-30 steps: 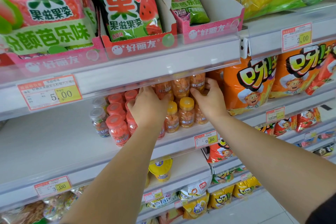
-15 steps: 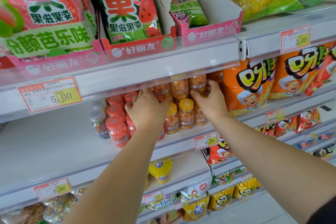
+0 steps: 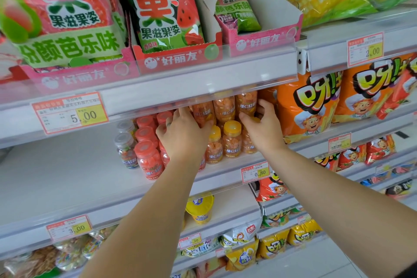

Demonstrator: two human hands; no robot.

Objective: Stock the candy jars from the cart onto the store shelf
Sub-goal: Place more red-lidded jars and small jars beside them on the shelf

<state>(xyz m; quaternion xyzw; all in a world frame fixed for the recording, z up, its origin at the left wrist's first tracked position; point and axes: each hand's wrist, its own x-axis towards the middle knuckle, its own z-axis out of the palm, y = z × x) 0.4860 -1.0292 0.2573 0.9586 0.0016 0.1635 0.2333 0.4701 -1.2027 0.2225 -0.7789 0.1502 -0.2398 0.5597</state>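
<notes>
Hardly anything is shifted since a second ago: both hands are kept at the orange jars [image 3: 224, 108], and no jar is seen displaced. Stack is judged as being squared up, not yet released. Left hand [image 3: 182, 135] is curled against the top row's left end, right hand [image 3: 265, 130] round its right end. Row is held between them on the shelf [image 3: 67, 176], beside red jars [image 3: 147, 158].

Two grey-lidded jars [image 3: 125, 149], at least four red-lidded jars [image 3: 147, 158], three orange jars [image 3: 223, 108] in the upper tier — two yellow-lidded jars [image 3: 232, 140] plainly showing beneath, more hidden. One yellow tub [image 3: 199, 207] lower down.
</notes>
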